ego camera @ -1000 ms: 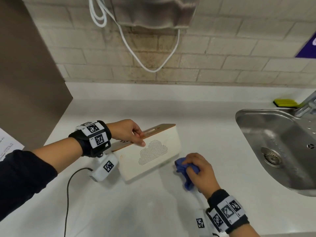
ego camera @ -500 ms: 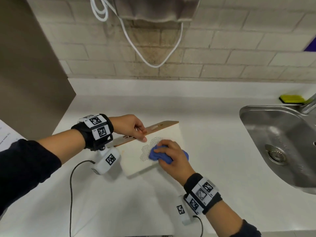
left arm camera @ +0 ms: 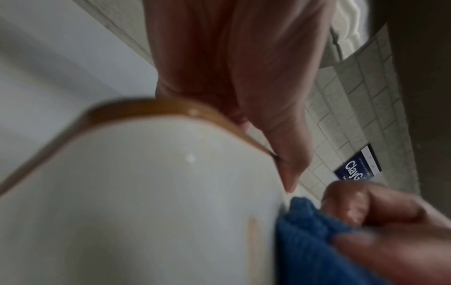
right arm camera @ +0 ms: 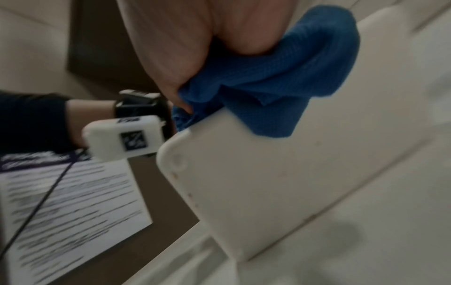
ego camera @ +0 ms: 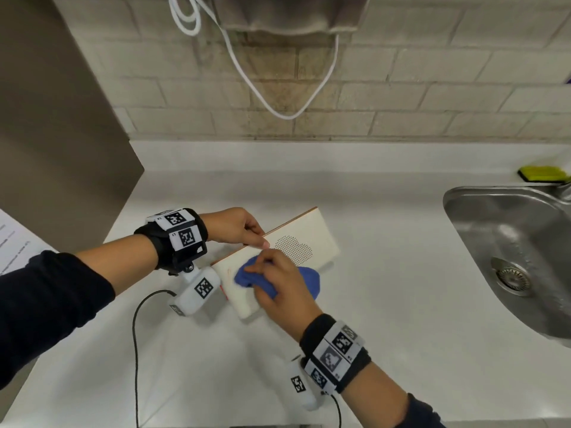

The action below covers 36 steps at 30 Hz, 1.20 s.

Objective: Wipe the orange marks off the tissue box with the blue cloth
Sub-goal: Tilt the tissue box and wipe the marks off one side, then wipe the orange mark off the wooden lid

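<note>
Counter (ego camera: 386,273): white, set under a brick wall (ego camera: 432,88); flat and firm, a good bed to brace the box against.
Sink (ego camera: 463,193): at 3 o'clock of the box, well apart; sponge (ego camera: 543,173) at 2 o'clock on the back ledge; neither near the wiping.
Box (ego camera: 312,233): near the middle of the counter, long axis running from 8 to 2 o'clock, tipped back so the dotted-cloud face looks up; likely tilted to bring that face square under the cloth.
Left hand (ego camera: 234,225): at 10 o'clock of the box, fingers curled over the wood-coloured top edge and gripping it; by the look of it, holding the tilt and stopping the box from sliding under the rubbing.
Right hand (ego camera: 278,282): reaching in from 5 o'clock, fingers clenched round the bunched cloth, pressing it onto the face.
Cloth (ego camera: 309,278): blue, wadded into a pad on the 8 o'clock half of the face, loose tail hanging past the lower edge at 4 o'clock; probably bunched to put more pressure on a small patch.
Marks (left arm camera: 253,231): faint orange streak at 9 o'clock of the cloth, near the box's rounded end; small specks along that end's edge in the right wrist view; whatever lies under the cloth hidden.
Stage: judged mid-wipe, with orange left to clear at the 8 o'clock end.
Risk: box held on its lower edge only; a hard push could slide or tip it out of the left hand's grip.
</note>
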Motion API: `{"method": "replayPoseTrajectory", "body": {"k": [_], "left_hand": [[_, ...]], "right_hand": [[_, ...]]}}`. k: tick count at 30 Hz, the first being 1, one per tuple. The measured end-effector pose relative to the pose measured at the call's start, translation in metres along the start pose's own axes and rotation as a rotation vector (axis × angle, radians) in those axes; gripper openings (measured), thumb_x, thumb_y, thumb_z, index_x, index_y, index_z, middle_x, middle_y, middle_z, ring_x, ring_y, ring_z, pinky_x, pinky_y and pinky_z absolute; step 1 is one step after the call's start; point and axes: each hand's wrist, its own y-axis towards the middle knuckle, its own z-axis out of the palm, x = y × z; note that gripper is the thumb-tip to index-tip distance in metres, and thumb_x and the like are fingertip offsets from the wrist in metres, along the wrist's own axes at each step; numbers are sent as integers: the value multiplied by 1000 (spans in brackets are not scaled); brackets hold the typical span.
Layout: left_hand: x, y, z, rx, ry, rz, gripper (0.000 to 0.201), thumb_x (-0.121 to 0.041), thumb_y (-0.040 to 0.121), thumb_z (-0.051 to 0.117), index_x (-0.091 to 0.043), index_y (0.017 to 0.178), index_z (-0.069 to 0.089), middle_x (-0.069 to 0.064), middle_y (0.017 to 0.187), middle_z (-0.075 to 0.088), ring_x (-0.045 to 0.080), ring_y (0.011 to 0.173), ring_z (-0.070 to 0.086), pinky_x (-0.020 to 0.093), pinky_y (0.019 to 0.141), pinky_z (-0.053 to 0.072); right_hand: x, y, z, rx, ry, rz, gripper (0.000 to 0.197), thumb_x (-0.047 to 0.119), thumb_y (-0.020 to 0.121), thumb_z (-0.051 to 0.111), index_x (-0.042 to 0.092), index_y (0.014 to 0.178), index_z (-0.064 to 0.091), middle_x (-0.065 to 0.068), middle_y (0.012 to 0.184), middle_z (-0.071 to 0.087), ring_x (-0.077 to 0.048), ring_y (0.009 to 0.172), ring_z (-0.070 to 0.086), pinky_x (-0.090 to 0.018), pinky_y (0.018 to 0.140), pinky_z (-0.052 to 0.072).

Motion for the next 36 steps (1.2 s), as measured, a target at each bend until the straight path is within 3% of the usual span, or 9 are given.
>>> {"method": "replayPoseTrajectory", "body": {"k": [7, 11, 16, 20, 23, 26, 30, 32, 36], "left_hand": [[0, 1, 0, 17, 19, -23, 34, -41, 72, 74, -19, 97, 71, 2, 101, 73, 14, 88, 65, 24, 80, 49], [-2, 0, 2, 16, 24, -12, 36, -38, 72, 75, -15, 99, 71, 7, 102, 73, 14, 88, 65, 30, 88, 50], [-5, -2, 5, 2, 2, 29, 33, -36, 72, 77, -17, 98, 71, 6, 99, 74, 7, 77, 62, 14, 75, 46], [-11, -4, 4, -9, 59, 61, 36, -38, 71, 77, -19, 101, 69, 3, 92, 72, 5, 67, 58, 9, 61, 42], [-13, -11, 10, -56, 169, 81, 43, -43, 67, 78, -24, 103, 66, -6, 89, 68, 4, 74, 57, 22, 79, 39], [-8, -21, 24, -96, 424, 167, 47, -50, 62, 77, -31, 103, 61, -9, 89, 62, 13, 86, 52, 33, 92, 26], [8, -36, 45, -156, 598, 239, 44, -47, 63, 72, -36, 104, 61, -13, 94, 56, 12, 90, 49, 30, 80, 12], [10, -42, 56, -240, 559, 264, 48, -46, 66, 72, -37, 111, 58, -15, 97, 56, 11, 96, 50, 26, 83, 8], [16, -57, 71, -355, 388, 259, 113, -57, 52, 79, -34, 144, 16, -9, 136, 46, 12, 129, 37, 29, 103, 4]], "right_hand": [[22, 12, 23, 66, -101, -199, 29, 1, 77, 63, 7, 105, 63, -15, 106, 60, -24, 97, 52, -36, 86, 47], [8, -6, 1, 237, -180, -252, 28, 4, 74, 62, 10, 101, 64, -13, 106, 61, -27, 88, 58, -37, 78, 50], [-23, -34, -42, 340, -343, -230, 21, 17, 76, 52, 12, 89, 67, -11, 100, 62, -23, 86, 56, -33, 74, 49], [-44, -43, -79, 1, -286, 42, 16, 15, 75, 53, 19, 86, 64, 6, 95, 53, -8, 81, 56, -22, 69, 51], [-33, -39, -109, -414, 88, 321, 21, 5, 79, 59, 22, 91, 54, 7, 86, 57, -1, 70, 61, -14, 59, 51], [-37, -39, -129, -680, 198, 377, 28, 2, 78, 67, 13, 99, 53, 6, 88, 60, 10, 71, 60, -7, 60, 48], [-44, -39, -135, -686, 256, 421, 19, 6, 82, 65, 11, 100, 62, -1, 100, 66, -11, 92, 63, -26, 82, 52], [-38, -35, -132, -630, 249, 406, 17, 3, 85, 60, 16, 96, 63, 5, 96, 66, -6, 88, 63, -24, 82, 51], [-27, -30, -116, -521, 233, 376, 19, 4, 87, 57, 18, 100, 59, 8, 96, 63, 2, 83, 61, -11, 71, 49]]}}
